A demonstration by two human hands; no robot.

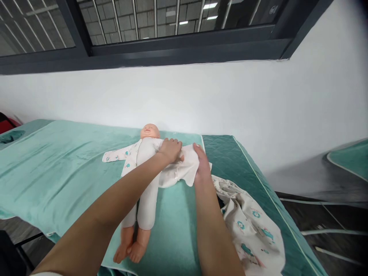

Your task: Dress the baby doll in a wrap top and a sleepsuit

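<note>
A baby doll (147,214) with a bald head and a white body lies face up, its bare feet toward me. A white baby shirt with a small teal print (130,156) is spread under and beside it, with one sleeve stretched out to the left. My left hand (171,150) has its fingers curled over the shirt at the doll's right-hand side in view, and that doll arm is hidden. My right hand (202,165) grips the outer edge of the shirt's white panel, thumb on top.
A printed white cloth (253,226) lies bunched beside my right forearm. The light green cover (71,153) lies on the bed, with a darker green quilted sheet (221,149) to the right. Behind stand a white wall (230,96) and a dark-framed, barred window (184,46).
</note>
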